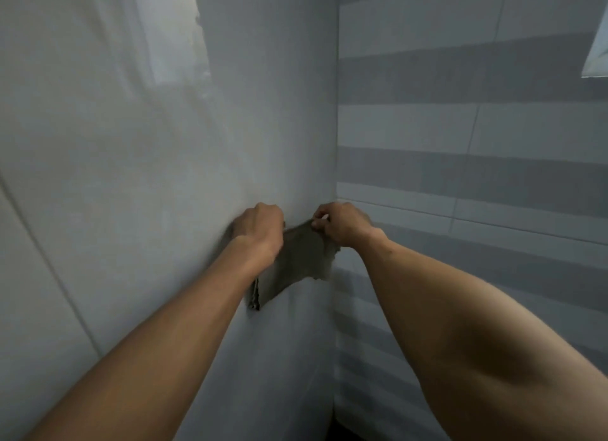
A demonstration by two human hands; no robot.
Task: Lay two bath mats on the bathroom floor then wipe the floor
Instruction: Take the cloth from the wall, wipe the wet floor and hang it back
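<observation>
Grey bathroom corner: plain pale wall (164,177) on the left meets a wall of light and dark horizontal striped tiles (477,128) on the right, seam running vertically down the middle of view; a small bright patch shows at the far upper right, identity unclear. Floor not in view except perhaps a dark sliver at the bottom edge, and no bath mat is visible. Both bare forearms reach up and forward into the corner. Between the hands hangs a small grey-brown cloth (296,263), held up against the plain wall just left of the seam. Left hand (260,230) is curled closed at the cloth's upper left corner, fingers hidden behind the knuckles, so the exact grip cannot be told, though it appears to hold that edge. Right hand (342,223) pinches the upper right corner between thumb and fingertips. Top edge of the cloth runs roughly horizontal from hand to hand, slightly slack; the body drapes down and leftward, lower left corner showing a darker hemmed edge, lower right edge ragged or crumpled. Fabric looks thin, limp, matte, possibly damp; image is soft, so texture is uncertain. Both hands are about equally near, each already on a corner. Judgement: the cloth is either being taken off a hook or rail hidden behind the hands, or being spread open. Coming move depends on the cloth hanging below the hands, so it must be carried down to the floor, well below frame, for wiping. Mat placement cannot be assessed here.
</observation>
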